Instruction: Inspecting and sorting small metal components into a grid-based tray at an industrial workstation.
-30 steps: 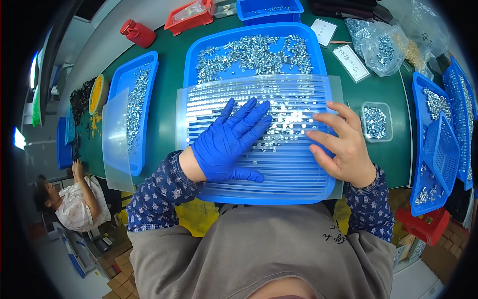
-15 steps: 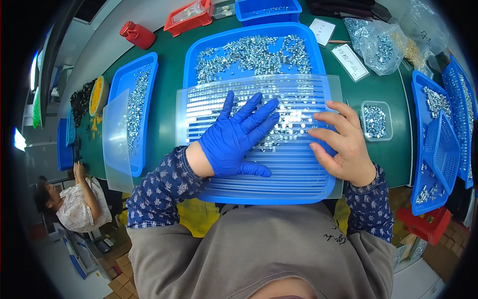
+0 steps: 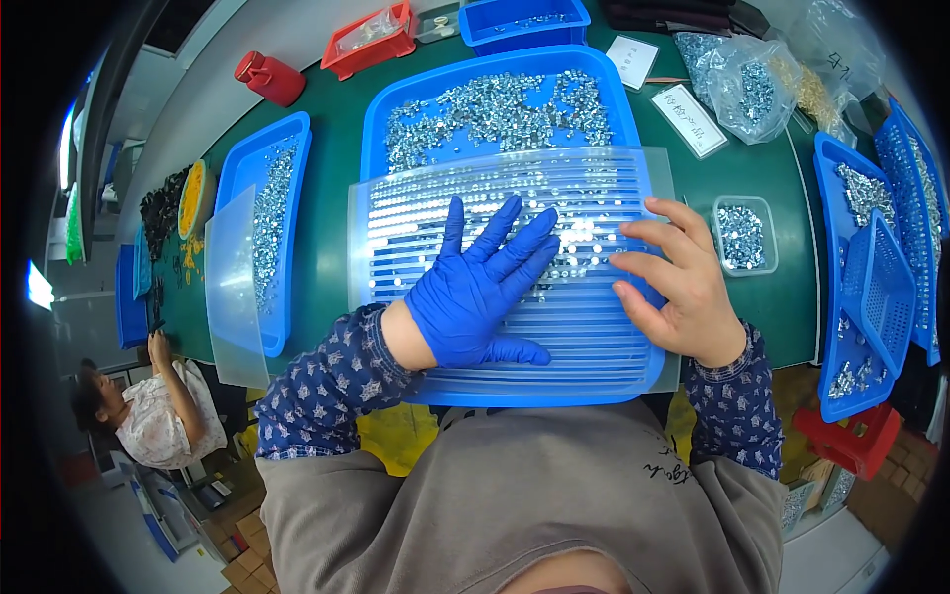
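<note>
Left fingers [image 3: 494,230] over ribbed sheet [image 3: 584,332]; 1 clear tub [image 3: 771,240] beyond right hand [image 3: 690,289].

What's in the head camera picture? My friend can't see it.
A blue-gloved left hand and a bare right hand spread over a clear grooved sheet dotted with small silvery pieces; the sheet lies across a blue tray on a green table.

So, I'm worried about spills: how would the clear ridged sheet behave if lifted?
The clear ridged sheet is probably fairly stiff: it lies across the blue tray without obvious sagging. Tilting would likely send pieces sliding, since many small shiny pieces lie scattered on it.
</note>
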Available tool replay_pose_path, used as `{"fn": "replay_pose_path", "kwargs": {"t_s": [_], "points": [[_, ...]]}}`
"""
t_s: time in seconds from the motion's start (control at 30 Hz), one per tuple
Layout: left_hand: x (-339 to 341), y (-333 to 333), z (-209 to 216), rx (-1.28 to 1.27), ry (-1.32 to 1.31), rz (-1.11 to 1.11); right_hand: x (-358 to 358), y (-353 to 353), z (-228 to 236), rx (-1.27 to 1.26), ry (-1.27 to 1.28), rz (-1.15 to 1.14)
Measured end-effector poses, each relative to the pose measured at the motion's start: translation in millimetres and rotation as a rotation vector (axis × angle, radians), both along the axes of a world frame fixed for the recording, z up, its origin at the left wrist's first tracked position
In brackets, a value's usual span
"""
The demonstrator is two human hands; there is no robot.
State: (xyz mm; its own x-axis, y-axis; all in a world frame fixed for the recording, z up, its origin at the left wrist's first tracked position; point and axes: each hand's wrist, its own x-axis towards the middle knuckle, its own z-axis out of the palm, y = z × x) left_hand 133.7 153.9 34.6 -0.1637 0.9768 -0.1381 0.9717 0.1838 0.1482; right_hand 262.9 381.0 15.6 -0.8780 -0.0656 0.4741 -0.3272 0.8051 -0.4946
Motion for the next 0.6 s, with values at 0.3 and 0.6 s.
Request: {"fn": "replay_pose_path", "kwargs": {"t_s": [0.3, 0.6], "points": [[5.6, -2.6, 1.2, 0.012, -0.038, 0.024, 1.0, 0.2, 1.2, 0.002, -0.007, -0.006], [7.8, -2.5, 8.2, 0.031, -0.057, -0.003, 0.3, -0.1, 0.3, 0.013, -0.006, -0.001]]}}
